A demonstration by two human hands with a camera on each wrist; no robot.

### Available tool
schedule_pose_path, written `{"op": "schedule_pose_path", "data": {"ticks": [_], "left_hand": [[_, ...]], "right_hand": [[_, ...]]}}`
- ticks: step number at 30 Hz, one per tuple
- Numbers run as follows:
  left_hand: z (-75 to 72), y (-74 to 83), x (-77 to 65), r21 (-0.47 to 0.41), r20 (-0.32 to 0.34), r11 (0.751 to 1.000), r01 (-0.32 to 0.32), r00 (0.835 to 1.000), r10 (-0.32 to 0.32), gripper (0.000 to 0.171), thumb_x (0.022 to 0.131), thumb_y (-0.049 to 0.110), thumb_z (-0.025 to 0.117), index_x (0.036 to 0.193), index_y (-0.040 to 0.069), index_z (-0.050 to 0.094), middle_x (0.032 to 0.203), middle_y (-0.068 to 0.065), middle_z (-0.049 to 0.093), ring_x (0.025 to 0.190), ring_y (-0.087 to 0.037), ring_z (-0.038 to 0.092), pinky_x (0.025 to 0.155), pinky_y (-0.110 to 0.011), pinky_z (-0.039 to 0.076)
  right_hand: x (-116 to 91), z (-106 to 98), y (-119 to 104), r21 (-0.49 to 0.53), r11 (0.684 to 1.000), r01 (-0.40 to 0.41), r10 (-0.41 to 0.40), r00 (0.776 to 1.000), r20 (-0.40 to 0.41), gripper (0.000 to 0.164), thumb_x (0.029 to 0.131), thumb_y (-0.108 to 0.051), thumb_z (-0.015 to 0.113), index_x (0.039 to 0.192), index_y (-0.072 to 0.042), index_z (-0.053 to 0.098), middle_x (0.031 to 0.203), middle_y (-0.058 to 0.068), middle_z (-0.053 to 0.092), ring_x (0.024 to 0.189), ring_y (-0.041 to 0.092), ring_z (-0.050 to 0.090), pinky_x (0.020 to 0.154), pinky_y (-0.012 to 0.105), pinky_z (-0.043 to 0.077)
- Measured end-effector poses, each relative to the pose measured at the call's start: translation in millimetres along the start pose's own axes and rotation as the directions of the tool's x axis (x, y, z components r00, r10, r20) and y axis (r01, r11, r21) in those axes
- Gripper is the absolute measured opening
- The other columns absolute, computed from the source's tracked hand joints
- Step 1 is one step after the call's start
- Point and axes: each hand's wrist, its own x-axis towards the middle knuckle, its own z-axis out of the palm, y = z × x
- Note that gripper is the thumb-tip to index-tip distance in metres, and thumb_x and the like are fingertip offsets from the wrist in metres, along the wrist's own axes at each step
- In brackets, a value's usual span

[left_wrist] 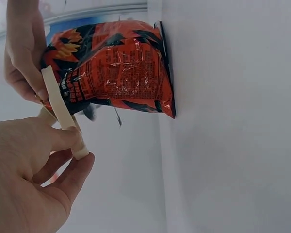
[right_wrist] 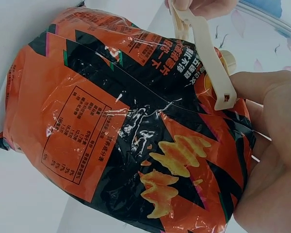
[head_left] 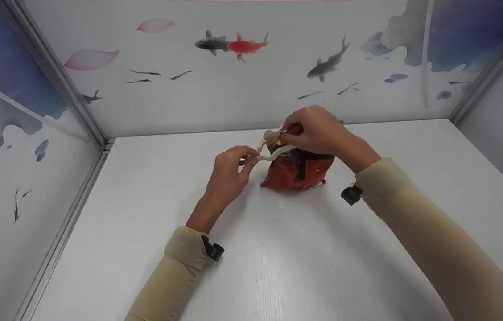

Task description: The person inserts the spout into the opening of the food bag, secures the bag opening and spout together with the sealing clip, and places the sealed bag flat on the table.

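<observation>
A red and black snack bag (head_left: 298,173) stands upright on the white table, printed with yellow chips on one side. My right hand (head_left: 320,129) grips the bag's gathered top from the right. A cream plastic bag clip (right_wrist: 208,53) with a round spout cap (right_wrist: 228,62) lies across the neck of the bag, its two arms spread apart in a narrow V. At the clip's left end, my left hand (head_left: 228,174) pinches it between thumb and fingers. In the left wrist view, one clip arm (left_wrist: 60,104) passes in front of the bag's top.
The white table (head_left: 260,276) reaches back to a panel (head_left: 251,89) printed with fish and petals. Metal frame posts (head_left: 55,58) stand at the corners. A small black camera (head_left: 352,195) sits on each wrist.
</observation>
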Motion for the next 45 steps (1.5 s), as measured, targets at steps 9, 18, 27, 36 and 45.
{"op": "schedule_pose_path", "data": {"ticks": [9, 18, 27, 36, 45], "left_hand": [[5.0, 5.3, 6.0, -0.021, -0.012, 1.0, 0.012, 1.0, -0.012, 0.014, 0.105, 0.01, 0.072, 0.118, 0.01, 0.078, 0.115, -0.005, 0.08, 0.106, -0.016, 0.074, 0.1, -0.037, 0.064], [5.9, 5.1, 8.8, -0.032, -0.011, 0.999, 0.018, 1.0, -0.018, 0.015, 0.104, 0.01, 0.073, 0.118, 0.01, 0.079, 0.115, -0.004, 0.08, 0.107, -0.014, 0.075, 0.099, -0.032, 0.064], [11.0, 7.4, 13.2, -0.046, -0.011, 0.999, -0.007, 1.0, 0.007, 0.013, 0.105, 0.01, 0.072, 0.117, 0.011, 0.077, 0.115, -0.002, 0.08, 0.111, -0.012, 0.074, 0.101, -0.027, 0.062], [12.5, 7.2, 14.0, -0.07, -0.043, 0.998, -0.009, 0.999, 0.006, 0.011, 0.104, 0.012, 0.073, 0.115, 0.013, 0.074, 0.112, 0.001, 0.079, 0.109, -0.01, 0.074, 0.099, -0.028, 0.062], [13.6, 7.5, 13.0, -0.105, -0.05, 0.994, 0.002, 0.999, -0.008, 0.032, 0.106, 0.014, 0.071, 0.136, 0.017, 0.062, 0.117, -0.002, 0.081, 0.114, -0.011, 0.076, 0.101, -0.028, 0.062]], "right_hand": [[1, -2, 1, -0.012, 1.0, -0.026, 0.026, 1.0, 0.018, 0.02, 0.1, -0.025, 0.075, 0.112, -0.012, 0.084, 0.1, 0.006, 0.081, 0.091, 0.021, 0.07, 0.086, 0.042, 0.063], [3, -4, 0, 0.009, 1.0, -0.02, 0.019, 0.999, 0.031, 0.018, 0.1, -0.025, 0.076, 0.11, -0.013, 0.085, 0.1, 0.005, 0.081, 0.091, 0.021, 0.07, 0.086, 0.041, 0.062], [2, -6, -2, -0.031, 0.999, -0.012, 0.012, 1.0, 0.02, 0.017, 0.1, -0.026, 0.077, 0.108, -0.013, 0.086, 0.098, 0.005, 0.082, 0.089, 0.021, 0.07, 0.083, 0.039, 0.063], [2, -8, -1, -0.027, 1.0, -0.001, 0.001, 1.0, 0.006, 0.016, 0.098, -0.026, 0.077, 0.105, -0.014, 0.086, 0.095, 0.003, 0.082, 0.088, 0.019, 0.07, 0.082, 0.037, 0.06], [2, -5, 2, -0.034, 0.999, 0.014, -0.015, 1.0, -0.009, 0.015, 0.099, -0.025, 0.076, 0.103, -0.014, 0.085, 0.092, 0.002, 0.08, 0.085, 0.019, 0.068, 0.079, 0.037, 0.057]]}}
